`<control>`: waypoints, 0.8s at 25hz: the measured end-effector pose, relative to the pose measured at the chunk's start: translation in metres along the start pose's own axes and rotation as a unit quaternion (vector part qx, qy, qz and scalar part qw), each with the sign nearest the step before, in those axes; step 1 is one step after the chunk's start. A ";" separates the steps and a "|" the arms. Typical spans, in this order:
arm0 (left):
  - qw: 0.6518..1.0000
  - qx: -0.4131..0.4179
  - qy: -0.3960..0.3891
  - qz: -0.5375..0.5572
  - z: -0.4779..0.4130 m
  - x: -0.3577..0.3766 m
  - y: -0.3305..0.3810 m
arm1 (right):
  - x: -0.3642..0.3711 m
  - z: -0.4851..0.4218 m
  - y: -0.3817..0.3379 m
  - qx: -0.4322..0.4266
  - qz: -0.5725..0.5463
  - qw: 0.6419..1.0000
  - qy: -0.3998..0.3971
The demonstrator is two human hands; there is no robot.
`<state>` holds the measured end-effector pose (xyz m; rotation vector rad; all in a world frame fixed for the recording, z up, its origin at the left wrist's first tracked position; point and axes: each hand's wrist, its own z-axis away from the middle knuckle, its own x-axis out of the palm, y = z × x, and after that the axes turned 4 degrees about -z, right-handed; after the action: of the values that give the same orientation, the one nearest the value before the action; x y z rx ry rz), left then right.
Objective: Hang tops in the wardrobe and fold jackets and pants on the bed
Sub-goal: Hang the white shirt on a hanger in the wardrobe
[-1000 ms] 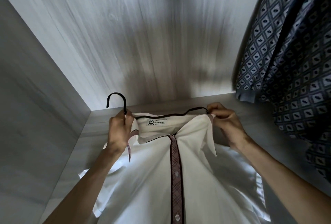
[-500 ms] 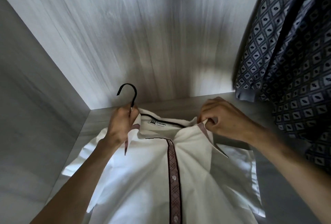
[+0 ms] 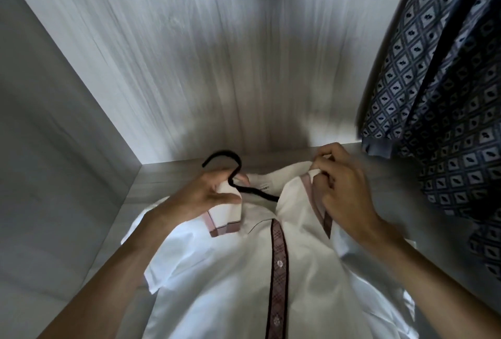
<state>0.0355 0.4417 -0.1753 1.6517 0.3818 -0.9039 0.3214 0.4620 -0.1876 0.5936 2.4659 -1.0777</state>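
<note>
- Shifted since earlier: left hand [image 3: 200, 197] now grips white plaid-placket shirt [image 3: 230, 298] by its collar flap, beside thin black wire hanger [image 3: 222, 152].
- Right hand [image 3: 344, 195] pinches opposite collar.
- Shirt lies on wardrobe floor [image 3: 168, 176], left of hung blue diamond-patterned garment [image 3: 447, 121]; hanging outstanding.

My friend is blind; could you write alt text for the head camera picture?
A person fits a white shirt onto a black hanger inside a pale wardrobe: the left hand holds the collar by the hook, the right hand pinches the collar's other side. A blue patterned garment hangs at right.
</note>
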 end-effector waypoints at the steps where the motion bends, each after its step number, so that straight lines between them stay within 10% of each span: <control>1: 1.000 -0.004 -0.017 -0.014 -0.002 0.000 -0.002 | 0.000 0.007 -0.008 -0.035 -0.021 0.999 -0.028; 6: 0.986 -0.043 0.159 -0.025 -0.010 -0.001 0.009 | 0.012 0.044 -0.031 -0.203 -0.053 0.939 -0.274; 10: 0.980 -0.059 0.142 0.126 -0.007 -0.011 0.018 | -0.006 0.007 0.004 0.004 -0.106 0.982 -0.158; 13: 0.981 -0.056 0.132 0.132 -0.004 -0.015 0.017 | -0.003 -0.004 0.028 -0.038 -0.024 0.970 -0.238; 20: 0.991 0.004 0.093 0.100 -0.007 -0.007 0.040 | 0.024 -0.031 -0.016 -0.090 -0.032 0.987 -0.130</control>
<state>0.0602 0.4377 -0.1424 1.7536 0.3324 -0.6048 0.2876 0.4807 -0.1706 0.2985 2.3321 -0.8808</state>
